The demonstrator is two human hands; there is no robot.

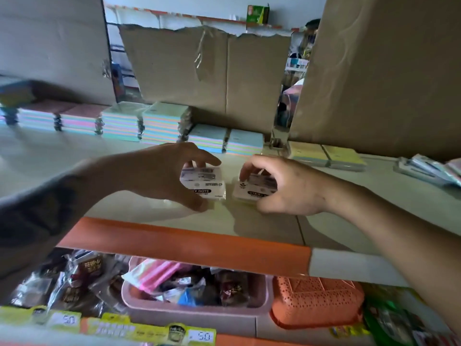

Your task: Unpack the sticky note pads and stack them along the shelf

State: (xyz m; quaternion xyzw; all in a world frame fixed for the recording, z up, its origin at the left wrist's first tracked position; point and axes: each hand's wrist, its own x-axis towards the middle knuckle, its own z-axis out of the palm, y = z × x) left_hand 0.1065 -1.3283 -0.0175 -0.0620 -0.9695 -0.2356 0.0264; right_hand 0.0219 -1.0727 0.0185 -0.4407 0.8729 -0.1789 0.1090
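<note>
Left hand (159, 171) gripping wrapped sticky note pad (203, 183), right hand (282, 186) pinching second pad (254, 189); both sitting mid-shelf (124, 206), nearer front edge. Stacked pads (164, 123) lining back edge. Risk: slick wrap slipping between fingers, pad nudging stacks crooked.

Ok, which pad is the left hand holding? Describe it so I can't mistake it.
Start from the torn cardboard sheet behind the shelf and drop to the shelf's front. Two wrapped pads sit there; yours is the left pad, in the left hand. Its label faces up, unlike the pastel stacks behind.
</note>
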